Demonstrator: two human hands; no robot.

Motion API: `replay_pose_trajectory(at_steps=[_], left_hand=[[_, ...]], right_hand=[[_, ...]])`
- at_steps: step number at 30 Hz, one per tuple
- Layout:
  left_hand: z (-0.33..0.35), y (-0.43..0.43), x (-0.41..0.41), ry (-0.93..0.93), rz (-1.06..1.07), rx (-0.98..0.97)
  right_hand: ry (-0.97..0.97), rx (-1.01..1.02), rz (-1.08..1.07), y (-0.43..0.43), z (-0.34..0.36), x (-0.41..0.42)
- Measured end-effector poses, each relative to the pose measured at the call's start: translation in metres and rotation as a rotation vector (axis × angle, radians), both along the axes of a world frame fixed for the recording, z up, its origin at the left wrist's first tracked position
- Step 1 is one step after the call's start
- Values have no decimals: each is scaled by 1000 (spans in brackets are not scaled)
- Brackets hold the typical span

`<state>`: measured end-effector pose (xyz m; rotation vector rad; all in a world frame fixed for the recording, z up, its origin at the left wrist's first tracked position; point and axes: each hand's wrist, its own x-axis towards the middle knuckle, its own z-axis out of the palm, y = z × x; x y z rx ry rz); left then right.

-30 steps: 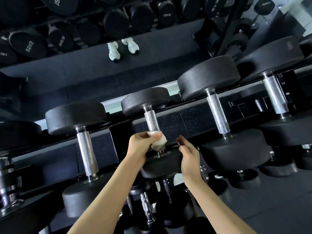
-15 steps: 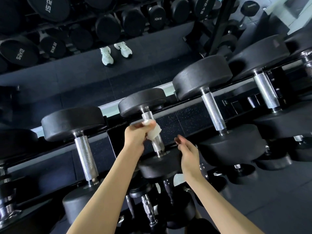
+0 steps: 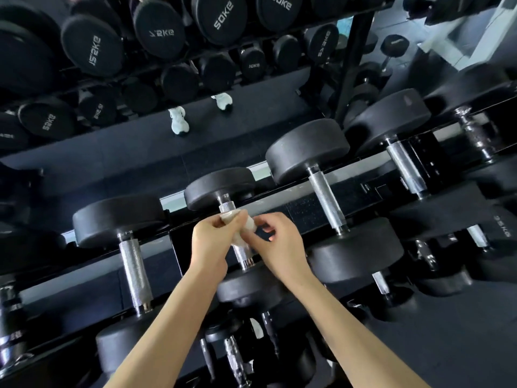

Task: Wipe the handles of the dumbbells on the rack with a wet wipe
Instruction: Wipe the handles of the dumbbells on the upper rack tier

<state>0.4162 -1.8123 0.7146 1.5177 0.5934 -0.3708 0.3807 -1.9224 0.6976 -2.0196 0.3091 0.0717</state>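
A black dumbbell with a knurled steel handle (image 3: 242, 252) lies across the top rail of the rack (image 3: 279, 204), in the middle of the view. A white wet wipe (image 3: 246, 228) is wrapped round the upper part of that handle. My left hand (image 3: 209, 242) grips the wipe against the handle from the left. My right hand (image 3: 277, 242) is at the wipe's right side, its fingertips pinching the wipe's edge. Bare steel shows above and below the wipe.
Larger dumbbells lie on the same rail: one to the left (image 3: 134, 267), one to the right (image 3: 327, 203), another further right (image 3: 405, 169). More dumbbells fill the tier below (image 3: 237, 357). A mirror behind reflects weight plates and white shoes (image 3: 179, 121).
My left hand slid the wipe up the handle from its lower end. My right hand left the lower dumbbell head and came up to the wipe. The view tilted upward.
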Motion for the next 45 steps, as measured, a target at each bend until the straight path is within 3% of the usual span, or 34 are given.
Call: replay_pose_trajectory(at_steps=[3,8,11,15,19,21,24,30,35,40,45], left_hand=[[9,-17,-2,15,-64,-68],[18,-61,-5,-5,-8,51],[21,-94,0,-86,32,177],[27,-133,14,-194,80,401],[35,-153,26,-203,143,514],[39,-157,31,-194,156,576],[41,-158,39,-200,164,616],[42,-164,62,-284,143,744],[29,-165,97,-400,-25,879],[5,-155,129,-459,-535,833],[-11,-154,133,-538,-510,772]], right_hand=[[54,184,-18,-23,11,4],[36,363,-176,-107,31,1],[-33,211,-235,-168,26,13],[-112,-82,-128,-201,4,53],[-28,-242,222,-185,-18,81],[64,-157,343,-176,-24,79],[123,131,132,-175,-32,80],[123,114,-177,-165,-46,93],[195,43,-184,-156,-49,99],[99,-136,-71,-157,-49,87],[56,-426,31,-148,-46,93]])
